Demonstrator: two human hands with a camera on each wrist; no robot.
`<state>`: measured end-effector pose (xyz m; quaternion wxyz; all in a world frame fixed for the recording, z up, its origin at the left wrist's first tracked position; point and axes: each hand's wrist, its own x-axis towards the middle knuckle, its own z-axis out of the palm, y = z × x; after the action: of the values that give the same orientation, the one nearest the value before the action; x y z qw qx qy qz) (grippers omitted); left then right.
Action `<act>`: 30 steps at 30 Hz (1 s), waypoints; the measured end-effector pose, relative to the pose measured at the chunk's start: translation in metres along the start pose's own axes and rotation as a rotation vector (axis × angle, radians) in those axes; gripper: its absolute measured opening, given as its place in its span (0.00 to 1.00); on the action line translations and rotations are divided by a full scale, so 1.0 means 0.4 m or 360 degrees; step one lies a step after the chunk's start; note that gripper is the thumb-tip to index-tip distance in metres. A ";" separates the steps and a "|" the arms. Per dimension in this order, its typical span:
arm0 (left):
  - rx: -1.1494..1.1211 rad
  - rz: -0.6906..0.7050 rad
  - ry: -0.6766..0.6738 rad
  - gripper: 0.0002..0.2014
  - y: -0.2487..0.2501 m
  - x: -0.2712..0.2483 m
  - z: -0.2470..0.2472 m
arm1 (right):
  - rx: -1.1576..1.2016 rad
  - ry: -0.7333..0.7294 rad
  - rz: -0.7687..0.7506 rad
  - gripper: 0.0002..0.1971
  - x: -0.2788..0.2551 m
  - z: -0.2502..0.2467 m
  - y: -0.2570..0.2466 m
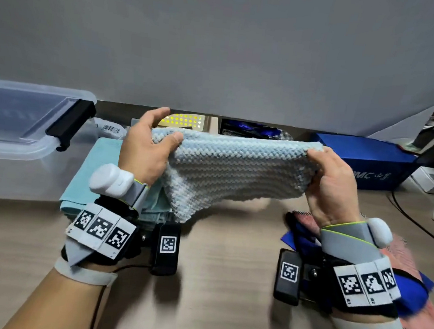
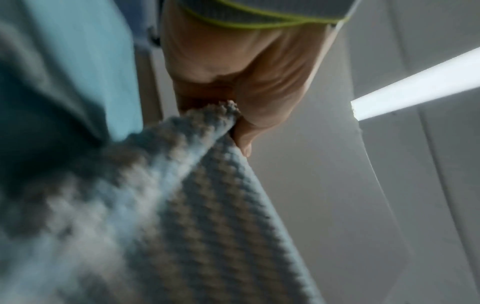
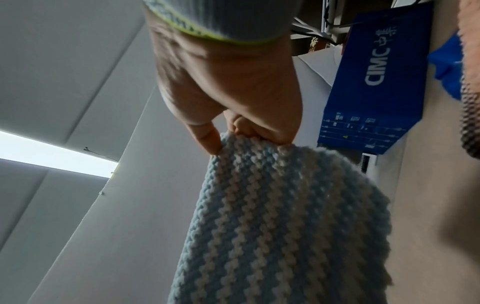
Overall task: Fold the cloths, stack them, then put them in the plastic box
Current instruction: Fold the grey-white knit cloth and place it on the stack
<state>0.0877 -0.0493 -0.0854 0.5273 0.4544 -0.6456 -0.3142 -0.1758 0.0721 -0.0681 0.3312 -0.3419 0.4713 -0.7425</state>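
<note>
A light blue and white striped knitted cloth (image 1: 234, 166) hangs in the air above the table, stretched between both hands. My left hand (image 1: 150, 146) pinches its left top corner; my right hand (image 1: 329, 175) pinches the right top corner. The wrist views show the same cloth (image 2: 197, 205) (image 3: 272, 216) gripped by my left hand (image 2: 233, 115) and my right hand (image 3: 233, 131). A folded teal cloth (image 1: 90, 176) lies on the table under the left hand. The clear plastic box (image 1: 13, 144) with a black latch stands at the left. A blue cloth (image 1: 415, 295) and a pink cloth (image 1: 420, 324) lie at the right.
A blue carton (image 1: 364, 162) stands at the back right, with cables (image 1: 417, 223) and clutter beyond it. A grey wall (image 1: 222, 45) backs the wooden table (image 1: 211, 296). Small items lie along the back edge behind the cloth.
</note>
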 end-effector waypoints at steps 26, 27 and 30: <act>-0.0635 -0.0322 -0.0625 0.25 0.002 -0.005 0.002 | -0.0150 0.0212 -0.0069 0.14 0.023 -0.070 -0.005; -0.0770 -0.0340 -0.0731 0.33 0.002 -0.006 0.000 | -0.0118 0.0226 -0.0061 0.14 0.025 -0.074 -0.007; -0.0727 -0.0240 -0.0748 0.40 0.002 -0.010 0.004 | -0.0061 0.0241 -0.0027 0.15 0.029 -0.088 -0.011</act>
<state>0.0862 -0.0453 -0.0867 0.4277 0.2859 -0.6270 -0.5851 -0.2120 0.0808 -0.0731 0.2816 -0.2951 0.5062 -0.7598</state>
